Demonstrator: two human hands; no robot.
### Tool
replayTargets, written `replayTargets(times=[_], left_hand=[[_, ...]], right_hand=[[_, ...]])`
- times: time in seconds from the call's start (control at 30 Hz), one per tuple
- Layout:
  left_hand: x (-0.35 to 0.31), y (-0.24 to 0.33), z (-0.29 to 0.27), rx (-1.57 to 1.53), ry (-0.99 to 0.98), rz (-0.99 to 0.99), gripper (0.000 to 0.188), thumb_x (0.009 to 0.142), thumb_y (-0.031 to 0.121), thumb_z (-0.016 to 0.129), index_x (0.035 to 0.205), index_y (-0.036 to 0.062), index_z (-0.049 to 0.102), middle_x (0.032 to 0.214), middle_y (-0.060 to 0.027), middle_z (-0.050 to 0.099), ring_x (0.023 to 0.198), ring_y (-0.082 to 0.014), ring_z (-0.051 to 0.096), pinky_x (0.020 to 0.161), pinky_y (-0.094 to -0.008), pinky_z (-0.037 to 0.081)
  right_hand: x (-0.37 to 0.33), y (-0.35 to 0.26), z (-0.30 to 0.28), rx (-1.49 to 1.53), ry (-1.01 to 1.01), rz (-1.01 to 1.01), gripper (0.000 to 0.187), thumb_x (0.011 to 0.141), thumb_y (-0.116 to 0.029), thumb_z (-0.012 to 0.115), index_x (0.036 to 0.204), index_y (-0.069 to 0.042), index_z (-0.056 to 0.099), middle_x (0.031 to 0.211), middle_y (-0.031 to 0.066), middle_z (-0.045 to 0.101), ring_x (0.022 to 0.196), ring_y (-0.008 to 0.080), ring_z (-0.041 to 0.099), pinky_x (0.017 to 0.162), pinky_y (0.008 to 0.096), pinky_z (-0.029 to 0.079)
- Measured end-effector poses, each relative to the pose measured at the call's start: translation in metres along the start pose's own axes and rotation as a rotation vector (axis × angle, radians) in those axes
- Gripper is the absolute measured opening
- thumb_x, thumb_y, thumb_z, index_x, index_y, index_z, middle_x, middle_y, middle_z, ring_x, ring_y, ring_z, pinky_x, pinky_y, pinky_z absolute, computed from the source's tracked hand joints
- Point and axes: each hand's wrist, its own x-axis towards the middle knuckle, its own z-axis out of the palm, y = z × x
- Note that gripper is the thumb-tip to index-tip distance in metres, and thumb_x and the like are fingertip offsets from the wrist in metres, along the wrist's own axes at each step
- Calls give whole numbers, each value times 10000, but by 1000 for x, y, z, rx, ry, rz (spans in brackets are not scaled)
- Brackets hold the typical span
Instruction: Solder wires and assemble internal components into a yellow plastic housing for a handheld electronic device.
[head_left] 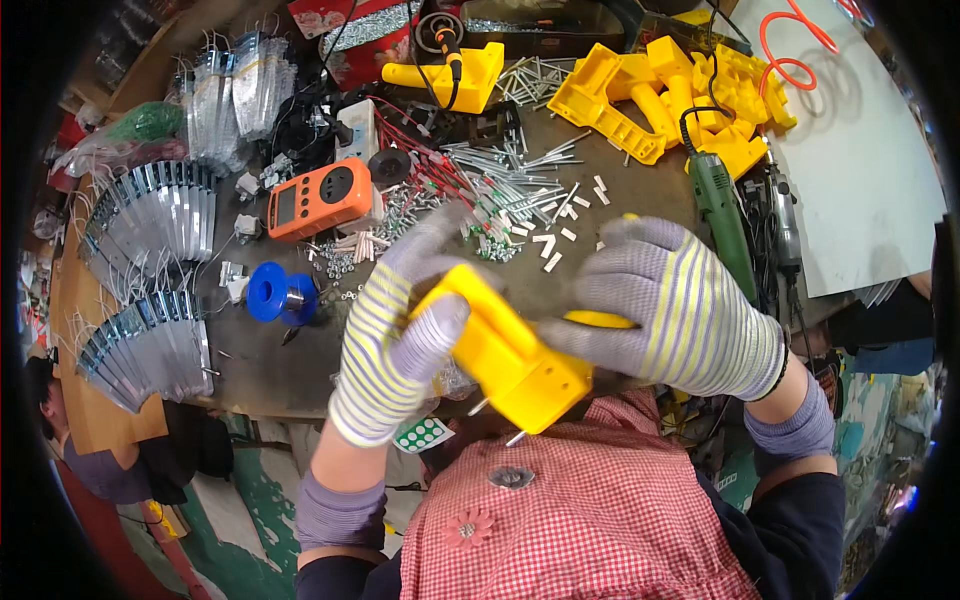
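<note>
Grips a yellow plastic housing (530, 388) snugly in the left gloved hand (385, 350), with the thumb laid over one side and blurred fingers around the other. Sits tilted, to the right of the orange meter (315, 200) and nearer the body, with two thin metal pins (515, 438) poking out at the lower end. Curls the right gloved hand (690, 310), farther to the right of the meter, around a slim yellow piece (600, 320), too covered by fingers to identify; cannot tell whether those fingertips touch the housing. Bears, on the meter itself, a round dark socket and a small grey screen, with any print too small to read. Includes, nearer the body than the meter and slightly right, a white card (423, 434) with rows of green dots. Shows also, just nearer the body than the meter, a blue spool (268, 293); left of it, fanned metal strips (165, 215); right of it, red wires (430, 150), loose metal rods (520, 170) and short white sleeves (545, 243); well to its right, piled yellow housings (640, 95) and a green power tool (722, 215), with any marking there unreadable.
</note>
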Motion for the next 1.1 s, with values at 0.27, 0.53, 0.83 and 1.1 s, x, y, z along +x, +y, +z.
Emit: replayTargets(times=[0.27,0.53,0.83,1.1], left_hand=[[-12,-39,5,980,-275,179,1030,637,396,844,1486,20,398,1143,-175,630,1036,-374,589,1002,-475,434],[-19,-42,4,978,-234,210,977,633,348,850,1468,49,440,1065,-173,616,971,-363,597,894,-469,479],[-34,-44,14,982,-143,152,984,613,327,871,1461,49,455,969,-170,601,892,-362,585,824,-459,492],[-30,-49,14,922,-157,224,1010,622,347,866,1479,44,427,945,-165,584,846,-352,556,790,-459,478]], right_hand=[[-58,-26,47,-54,-81,467,440,663,-195,769,1094,-128,711,942,40,655,840,250,644,782,413,506],[-39,-23,44,19,-15,426,429,668,-204,763,1088,-135,709,942,30,657,886,247,650,801,414,514],[-33,-13,43,2,4,341,325,739,-175,655,1054,-130,716,928,24,654,849,221,644,768,392,513],[-35,-16,47,0,35,353,292,756,-166,645,1035,-123,717,907,19,656,811,215,648,735,389,513]])
